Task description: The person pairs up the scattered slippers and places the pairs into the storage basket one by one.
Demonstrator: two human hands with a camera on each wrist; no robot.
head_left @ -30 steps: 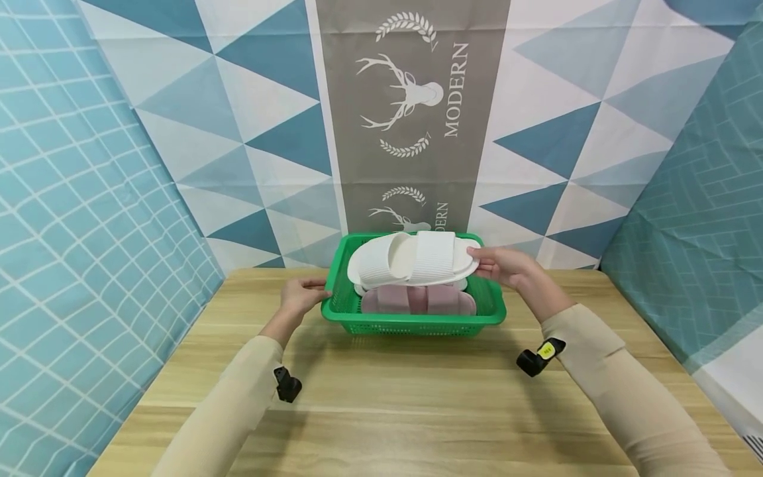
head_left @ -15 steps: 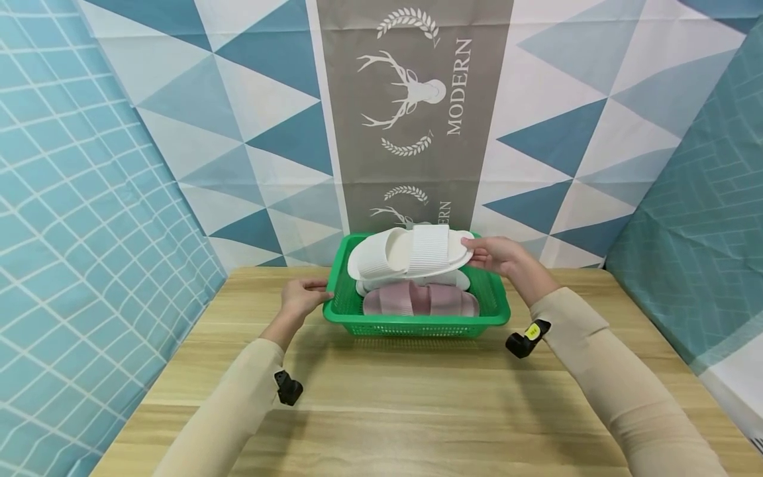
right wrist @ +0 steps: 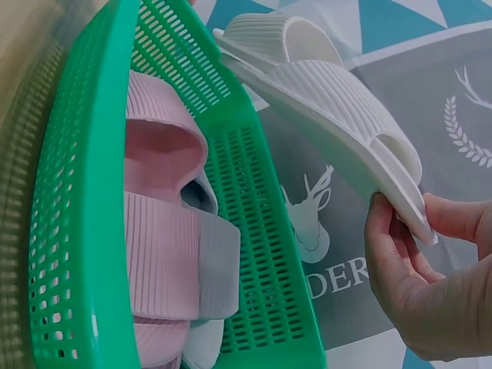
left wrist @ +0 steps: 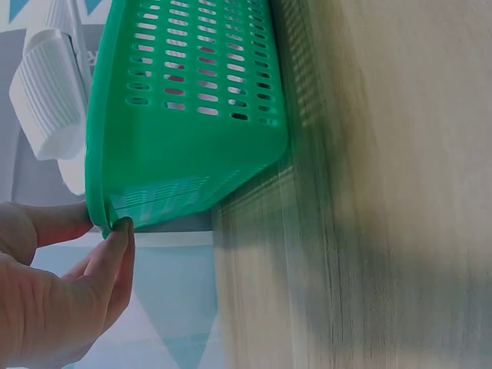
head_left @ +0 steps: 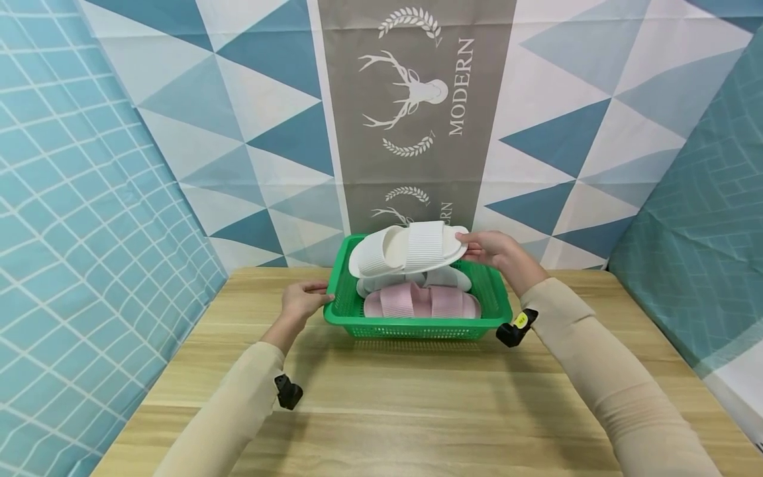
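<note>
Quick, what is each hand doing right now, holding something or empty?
Left hand: fingers pinch the rim of the green basket.
Right hand: fingers grip one end of the white slipper, raised above the basket.

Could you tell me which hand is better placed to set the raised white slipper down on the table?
Right: the right hand already pinches the white slipper above the basket, while the left hand holds the rim.
</note>
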